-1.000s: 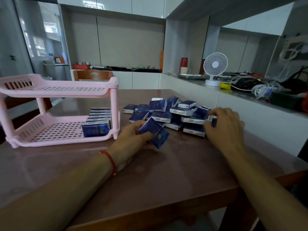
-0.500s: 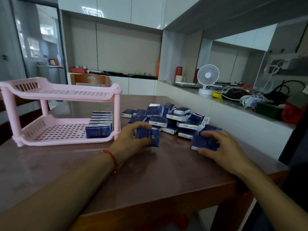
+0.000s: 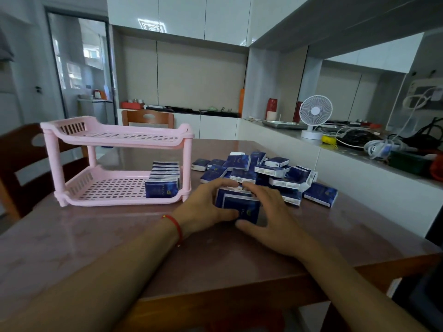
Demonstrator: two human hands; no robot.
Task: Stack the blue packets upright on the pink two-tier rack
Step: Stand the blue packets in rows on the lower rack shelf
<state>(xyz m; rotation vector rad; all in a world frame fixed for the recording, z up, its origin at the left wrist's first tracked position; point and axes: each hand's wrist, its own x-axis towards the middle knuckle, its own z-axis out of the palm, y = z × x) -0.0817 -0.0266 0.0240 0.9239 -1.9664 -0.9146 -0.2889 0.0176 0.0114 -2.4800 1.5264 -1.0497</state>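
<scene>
Two tiers of the pink rack are standing near the table's left edge; a row of upright packets is sitting at the right end of its lower tier. The left hand and right hand are gripping a small bundle of blue packets between them, toward the table's middle, just in front of the loose pile. I judge gathering is in hand; next, carrying the bundle left and keeping it upright.
</scene>
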